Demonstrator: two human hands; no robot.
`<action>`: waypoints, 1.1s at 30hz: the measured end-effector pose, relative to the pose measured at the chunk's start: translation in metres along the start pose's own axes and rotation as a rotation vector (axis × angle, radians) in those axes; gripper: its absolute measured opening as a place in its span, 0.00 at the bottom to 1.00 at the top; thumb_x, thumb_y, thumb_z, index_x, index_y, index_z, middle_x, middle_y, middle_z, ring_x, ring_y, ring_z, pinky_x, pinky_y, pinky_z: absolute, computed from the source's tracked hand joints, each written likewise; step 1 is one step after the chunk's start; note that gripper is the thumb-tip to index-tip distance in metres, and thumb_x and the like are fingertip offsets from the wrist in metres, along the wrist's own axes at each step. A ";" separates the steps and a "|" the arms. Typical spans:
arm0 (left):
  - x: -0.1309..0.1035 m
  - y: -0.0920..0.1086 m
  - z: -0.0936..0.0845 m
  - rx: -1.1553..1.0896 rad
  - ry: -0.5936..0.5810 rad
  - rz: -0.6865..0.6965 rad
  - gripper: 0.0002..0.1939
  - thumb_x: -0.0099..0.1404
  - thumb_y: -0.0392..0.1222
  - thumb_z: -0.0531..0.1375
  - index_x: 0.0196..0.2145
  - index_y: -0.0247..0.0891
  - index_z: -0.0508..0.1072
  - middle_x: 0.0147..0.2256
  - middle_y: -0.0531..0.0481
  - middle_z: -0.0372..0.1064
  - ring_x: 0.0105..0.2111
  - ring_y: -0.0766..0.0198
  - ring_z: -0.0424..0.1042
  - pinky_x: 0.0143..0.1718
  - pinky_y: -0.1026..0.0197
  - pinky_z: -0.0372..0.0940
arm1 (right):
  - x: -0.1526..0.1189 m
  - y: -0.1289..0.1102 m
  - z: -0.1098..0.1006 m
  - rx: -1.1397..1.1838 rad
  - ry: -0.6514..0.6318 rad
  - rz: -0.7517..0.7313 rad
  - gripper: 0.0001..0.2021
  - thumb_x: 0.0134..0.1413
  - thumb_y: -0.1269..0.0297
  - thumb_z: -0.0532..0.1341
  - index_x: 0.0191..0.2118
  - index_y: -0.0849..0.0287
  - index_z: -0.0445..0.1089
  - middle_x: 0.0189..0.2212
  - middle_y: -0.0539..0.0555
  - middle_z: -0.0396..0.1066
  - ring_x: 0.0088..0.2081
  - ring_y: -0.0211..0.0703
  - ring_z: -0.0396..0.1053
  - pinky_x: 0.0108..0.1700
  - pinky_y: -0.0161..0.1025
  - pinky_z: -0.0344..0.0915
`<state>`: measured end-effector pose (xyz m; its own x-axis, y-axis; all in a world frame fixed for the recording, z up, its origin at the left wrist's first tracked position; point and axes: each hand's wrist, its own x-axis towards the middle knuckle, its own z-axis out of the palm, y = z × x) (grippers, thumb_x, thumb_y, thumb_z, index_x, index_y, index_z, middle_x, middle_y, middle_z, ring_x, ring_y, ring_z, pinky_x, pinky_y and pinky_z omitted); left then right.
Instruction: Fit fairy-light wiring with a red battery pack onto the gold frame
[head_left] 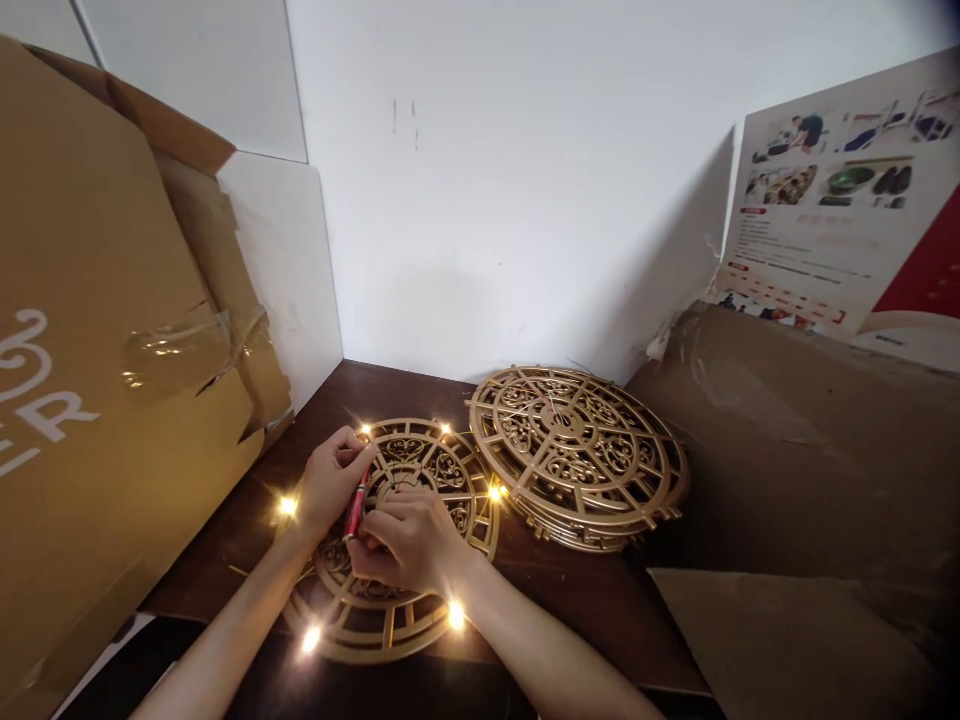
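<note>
Gold lattice disc (389,481) partly hidden behind the right-hand fingers (384,527)

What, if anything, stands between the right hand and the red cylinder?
Nothing visible: the right hand touches the lower end of the red cylinder, with the left hand at the upper end.

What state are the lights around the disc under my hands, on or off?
On: six lights shine yellow-white around the rim of the gold disc.
</note>
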<state>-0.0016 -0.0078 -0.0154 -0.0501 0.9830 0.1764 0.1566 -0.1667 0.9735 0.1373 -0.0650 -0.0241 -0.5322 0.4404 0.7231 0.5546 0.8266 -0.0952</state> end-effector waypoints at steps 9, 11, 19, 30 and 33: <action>-0.001 0.009 0.000 0.027 -0.011 -0.008 0.14 0.52 0.47 0.61 0.23 0.39 0.59 0.14 0.61 0.58 0.14 0.71 0.58 0.17 0.69 0.53 | 0.003 0.000 0.001 -0.033 0.054 -0.019 0.13 0.54 0.63 0.55 0.21 0.57 0.62 0.16 0.45 0.64 0.20 0.33 0.62 0.27 0.34 0.55; -0.001 0.009 0.000 0.032 -0.012 -0.003 0.14 0.52 0.47 0.61 0.23 0.39 0.59 0.14 0.61 0.58 0.14 0.71 0.58 0.17 0.69 0.53 | 0.003 0.000 0.001 -0.037 0.052 -0.014 0.13 0.54 0.62 0.56 0.20 0.57 0.62 0.16 0.45 0.65 0.20 0.33 0.62 0.27 0.34 0.55; -0.002 0.013 -0.001 0.046 0.001 0.001 0.14 0.51 0.48 0.61 0.23 0.39 0.58 0.14 0.61 0.57 0.14 0.72 0.58 0.17 0.69 0.53 | 0.003 0.001 0.001 -0.050 0.010 -0.024 0.13 0.55 0.62 0.55 0.21 0.57 0.61 0.16 0.45 0.65 0.19 0.33 0.63 0.27 0.34 0.55; -0.004 0.019 -0.005 -0.135 -0.012 -0.093 0.16 0.50 0.47 0.64 0.24 0.40 0.59 0.13 0.61 0.61 0.11 0.71 0.57 0.14 0.69 0.53 | 0.008 0.002 -0.010 0.021 -0.013 -0.027 0.12 0.59 0.64 0.56 0.24 0.56 0.64 0.22 0.48 0.70 0.28 0.36 0.67 0.33 0.36 0.61; -0.003 0.018 -0.007 -0.161 -0.012 -0.106 0.16 0.50 0.47 0.64 0.24 0.40 0.60 0.13 0.60 0.62 0.11 0.71 0.58 0.13 0.69 0.54 | 0.011 0.003 -0.021 0.066 0.111 0.103 0.07 0.58 0.67 0.58 0.28 0.57 0.67 0.36 0.53 0.75 0.40 0.39 0.68 0.43 0.38 0.64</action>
<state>-0.0060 -0.0141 0.0028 -0.0455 0.9964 0.0711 -0.0086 -0.0716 0.9974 0.1463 -0.0649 -0.0021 -0.3991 0.4856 0.7778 0.5573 0.8020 -0.2148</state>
